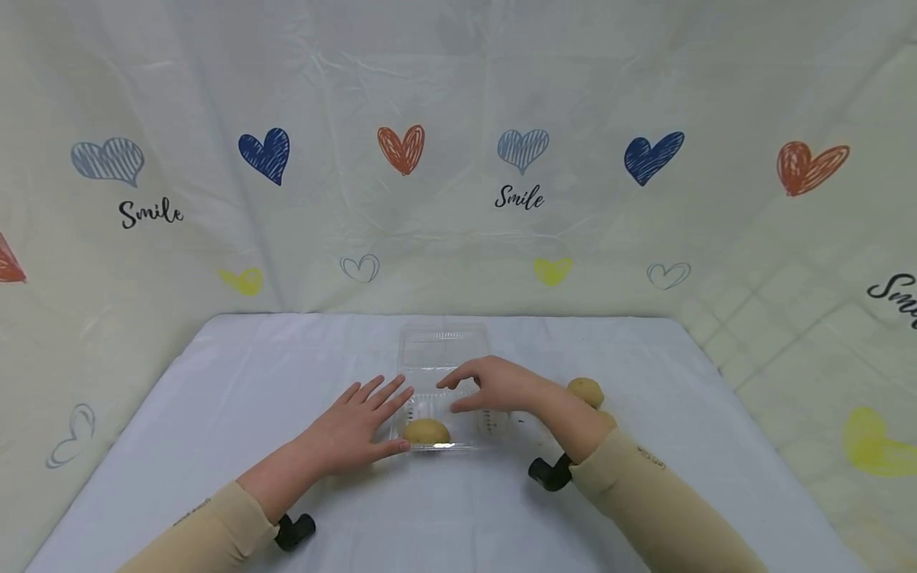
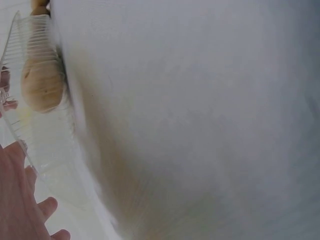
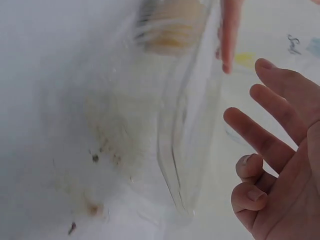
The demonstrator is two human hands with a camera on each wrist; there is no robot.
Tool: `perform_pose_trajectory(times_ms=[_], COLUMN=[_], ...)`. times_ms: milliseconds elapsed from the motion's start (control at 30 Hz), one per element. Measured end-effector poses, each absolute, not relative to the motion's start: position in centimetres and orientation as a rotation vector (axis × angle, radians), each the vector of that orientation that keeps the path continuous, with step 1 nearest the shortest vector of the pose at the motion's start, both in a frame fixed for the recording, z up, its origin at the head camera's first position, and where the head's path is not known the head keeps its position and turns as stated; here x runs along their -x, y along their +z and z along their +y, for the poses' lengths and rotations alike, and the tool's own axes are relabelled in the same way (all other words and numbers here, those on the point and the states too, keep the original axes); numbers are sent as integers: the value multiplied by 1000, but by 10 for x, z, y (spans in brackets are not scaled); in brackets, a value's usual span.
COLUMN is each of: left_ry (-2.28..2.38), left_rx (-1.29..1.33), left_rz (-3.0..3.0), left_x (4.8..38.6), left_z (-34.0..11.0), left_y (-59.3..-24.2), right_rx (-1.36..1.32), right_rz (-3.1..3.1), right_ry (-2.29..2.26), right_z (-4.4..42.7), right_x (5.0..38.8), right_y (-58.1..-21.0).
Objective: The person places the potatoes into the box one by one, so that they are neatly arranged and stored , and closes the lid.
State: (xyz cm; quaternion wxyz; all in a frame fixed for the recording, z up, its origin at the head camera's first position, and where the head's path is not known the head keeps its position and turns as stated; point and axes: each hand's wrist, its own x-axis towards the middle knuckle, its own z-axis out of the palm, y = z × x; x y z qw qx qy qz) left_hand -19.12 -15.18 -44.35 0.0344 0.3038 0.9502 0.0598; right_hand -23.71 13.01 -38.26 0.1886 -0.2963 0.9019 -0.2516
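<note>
A clear plastic clamshell box (image 1: 466,434) lies on the table with its lid (image 1: 444,346) folded back. One potato (image 1: 426,431) is inside, at the near left; through the box wall the left wrist view shows that potato (image 2: 44,85) too. My left hand (image 1: 358,430) is spread flat at the box's left edge, its thumb by the near rim. Above the right part of the box hovers my right hand (image 1: 494,384), fingers loosely bent and nothing between them. The right wrist view shows the right hand (image 3: 285,145) apart from the box wall (image 3: 172,150).
Another potato (image 1: 585,391) lies on the table right of the box, behind my right forearm. Part of one more potato (image 1: 607,418) peeks out beside it. Dark crumbs (image 3: 95,158) dot the white cloth (image 1: 430,525). A curtain printed with hearts (image 1: 401,150) hangs behind the table.
</note>
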Motion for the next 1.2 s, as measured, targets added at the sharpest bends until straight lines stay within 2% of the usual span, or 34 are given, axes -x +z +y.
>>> perform_pose_trajectory(times_ms=[500, 700, 900, 1200], left_ry=[180, 185, 185, 200], left_rx=[-960, -978, -980, -959], left_rz=[2939, 2937, 2930, 2919], left_x=[192, 192, 191, 191], left_z=[-157, -156, -155, -151], left_y=[-443, -443, -440, -442], right_rx=[594, 587, 596, 405], right_rz=[2633, 2659, 2697, 2723], right_ry=[-784, -776, -718, -501], right_z=[201, 225, 235, 234], right_x=[240, 241, 243, 241], right_y=[-368, -366, -372, -385])
